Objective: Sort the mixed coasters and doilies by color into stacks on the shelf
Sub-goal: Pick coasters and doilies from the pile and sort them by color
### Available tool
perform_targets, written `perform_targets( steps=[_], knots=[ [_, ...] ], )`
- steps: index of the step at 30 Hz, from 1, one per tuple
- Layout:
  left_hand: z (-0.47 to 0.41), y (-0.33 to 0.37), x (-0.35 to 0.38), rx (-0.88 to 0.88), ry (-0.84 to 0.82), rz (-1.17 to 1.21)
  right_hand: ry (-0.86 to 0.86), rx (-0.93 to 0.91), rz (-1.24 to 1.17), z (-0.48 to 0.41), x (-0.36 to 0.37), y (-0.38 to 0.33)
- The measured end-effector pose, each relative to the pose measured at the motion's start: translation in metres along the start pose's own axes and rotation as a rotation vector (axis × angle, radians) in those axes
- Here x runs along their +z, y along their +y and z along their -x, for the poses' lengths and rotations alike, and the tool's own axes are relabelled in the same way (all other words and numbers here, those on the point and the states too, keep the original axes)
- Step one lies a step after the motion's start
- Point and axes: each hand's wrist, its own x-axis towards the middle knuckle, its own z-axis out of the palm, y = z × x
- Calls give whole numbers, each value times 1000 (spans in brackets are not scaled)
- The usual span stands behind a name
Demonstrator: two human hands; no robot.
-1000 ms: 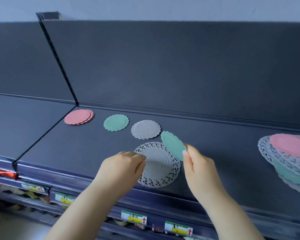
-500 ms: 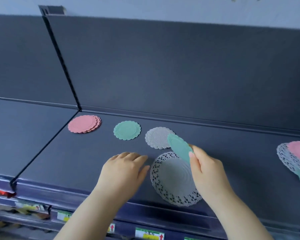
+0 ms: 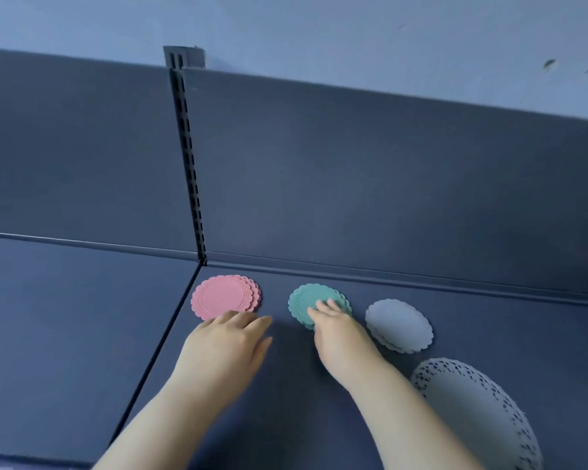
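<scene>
We're on the green step: our right hand point(image 3: 336, 329) presses flat fingers on the green stack point(image 3: 306, 300), between pink stack point(image 3: 223, 296) and grey stack point(image 3: 399, 325). Left hand point(image 3: 226, 347) rests open, empty. Next we probably square it, then fetch more.

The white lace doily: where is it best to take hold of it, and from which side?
Grip the white lace doily at its lacy rim, probably from the near front edge. It lies flat and thin on the shelf, so fingers must lift an edge first.

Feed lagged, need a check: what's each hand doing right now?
Left hand: open, flat, holding nothing, near the pink stack.
Right hand: fingers on the green stack; grip cannot be told.
</scene>
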Motion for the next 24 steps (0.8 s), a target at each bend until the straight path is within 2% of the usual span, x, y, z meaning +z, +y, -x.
perform_targets(
  steps=[10, 15, 18, 24],
  knots=[
    [-9, -9, 15, 127, -31, 103, -7, 38, -6, 4, 7, -14],
    [-8, -6, 18, 139, -62, 124, -55, 61, -91, 7, 3, -13],
    [-10, 2, 16, 128, -67, 128, -126, 36, -43, 17, -3, -14],
    [-12, 42, 12, 132, -70, 126, -20, -12, -70, 64, -22, -2]
  ],
)
